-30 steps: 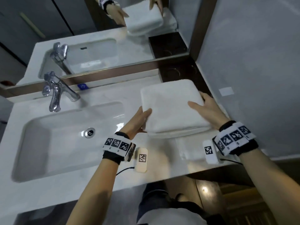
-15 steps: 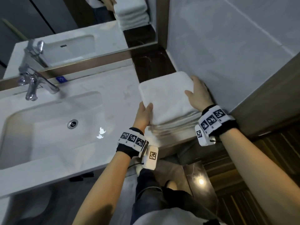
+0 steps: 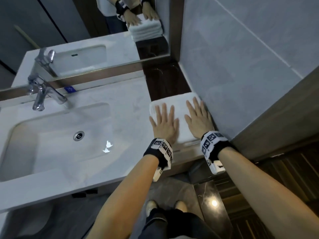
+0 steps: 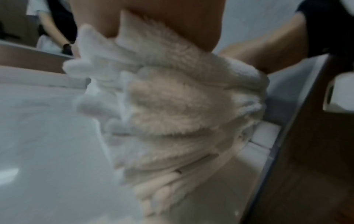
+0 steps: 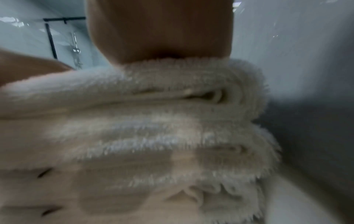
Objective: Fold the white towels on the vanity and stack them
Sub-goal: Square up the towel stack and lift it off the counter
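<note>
Both hands have shifted from the sides of the white towel stack [image 3: 179, 107] to its top. Now the left hand [image 3: 164, 124] lies flat on the top towel, fingers straight and spread, its grip released and holding nothing. Just beside it, nearer the wall [image 3: 241, 66], the right hand [image 3: 198, 120] presses down the same way, palm flat and its grip likewise released. Seen from both wrist views, the folded layers lie one upon another under the palms, their fluffy edges showing. That stack sits on the surface [image 3: 120, 107] at the corner, touching the wall on one side, with the dark tray [image 3: 165, 81] just behind it. Well apart from the stack, on the side away from the wall, are the sink [image 3: 57, 135] and the faucet [image 3: 41, 92]. Behind the stack, the mirror [image 3: 86, 31] repeats the hands and towels.
</note>
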A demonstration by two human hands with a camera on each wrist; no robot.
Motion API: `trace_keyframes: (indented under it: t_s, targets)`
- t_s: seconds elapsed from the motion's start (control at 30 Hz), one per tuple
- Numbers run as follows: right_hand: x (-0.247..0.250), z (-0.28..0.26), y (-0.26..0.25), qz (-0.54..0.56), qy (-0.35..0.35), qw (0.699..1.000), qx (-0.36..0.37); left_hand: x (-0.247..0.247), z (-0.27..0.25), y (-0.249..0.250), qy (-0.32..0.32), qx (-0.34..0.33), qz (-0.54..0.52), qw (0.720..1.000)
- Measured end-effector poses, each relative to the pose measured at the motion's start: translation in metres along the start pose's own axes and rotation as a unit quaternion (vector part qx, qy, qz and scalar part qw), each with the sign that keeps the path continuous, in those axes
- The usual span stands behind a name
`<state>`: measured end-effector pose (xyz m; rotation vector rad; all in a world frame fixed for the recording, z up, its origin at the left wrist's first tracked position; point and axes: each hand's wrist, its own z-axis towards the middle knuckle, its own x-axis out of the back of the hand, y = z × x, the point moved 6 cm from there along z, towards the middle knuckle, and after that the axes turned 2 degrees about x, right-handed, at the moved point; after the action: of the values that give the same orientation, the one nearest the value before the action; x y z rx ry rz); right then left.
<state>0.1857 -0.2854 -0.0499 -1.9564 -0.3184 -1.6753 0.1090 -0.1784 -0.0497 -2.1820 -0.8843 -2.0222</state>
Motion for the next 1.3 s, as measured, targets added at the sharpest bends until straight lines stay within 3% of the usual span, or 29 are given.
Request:
trace_keyframes:
  t_s: [0.23,0.33,0.4,0.47,0.53,0.6,0.7,0.8,0.93,1.03,1.1,1.17,1.27,1.3]
  targets:
    - [-0.012,0.003,0.006,-0.006,-0.006,1.0,-0.001,-0.012,0.004,-0.001,0.006,-0.007,-0.01,1.0]
    - [-0.012,0.001,0.005,-0.003,-0.01,1.0,-0.005,-0.003,0.001,-0.004,0.015,-0.011,-0.066,0.998]
    - [-0.012,0.0,0.004,0.014,-0.022,1.0,-0.008,0.013,-0.003,-0.019,0.069,0.057,-0.159,0.983]
    - [-0.011,0.001,0.006,0.035,-0.04,0.998,-0.021,0.015,-0.007,-0.046,0.066,0.21,-0.316,0.923]
    - [-0.012,0.001,0.007,0.058,-0.062,0.996,-0.031,-0.002,-0.013,-0.059,-0.044,0.32,-0.416,0.85]
    - [-0.011,0.0,0.007,0.073,-0.072,0.994,-0.03,-0.008,-0.017,-0.059,-0.14,0.332,-0.427,0.829]
    - [-0.009,-0.002,0.005,0.081,-0.083,0.993,-0.031,-0.009,-0.018,-0.065,-0.184,0.325,-0.462,0.805]
    - [-0.009,-0.005,-0.004,0.094,-0.105,0.99,-0.02,-0.015,-0.024,-0.076,-0.219,0.342,-0.526,0.747]
    - [-0.015,-0.014,-0.034,0.142,-0.129,0.98,0.048,-0.011,-0.047,-0.108,-0.208,0.353,-0.528,0.744]
    - [-0.018,-0.018,-0.061,0.286,-0.116,0.948,0.074,-0.001,-0.066,-0.147,-0.171,0.374,-0.503,0.76]
    - [-0.028,-0.019,-0.067,0.384,-0.146,0.912,-0.006,0.009,-0.079,-0.168,-0.156,0.367,-0.501,0.768]
    - [-0.049,-0.025,-0.069,0.423,-0.225,0.871,-0.109,0.018,-0.095,-0.185,-0.141,0.361,-0.512,0.767]
    - [-0.073,-0.035,-0.087,0.385,-0.349,0.847,-0.115,0.024,-0.122,-0.206,-0.117,0.371,-0.519,0.761]
    - [-0.078,-0.037,-0.095,0.387,-0.376,0.836,-0.104,0.023,-0.132,-0.213,-0.109,0.379,-0.534,0.748]
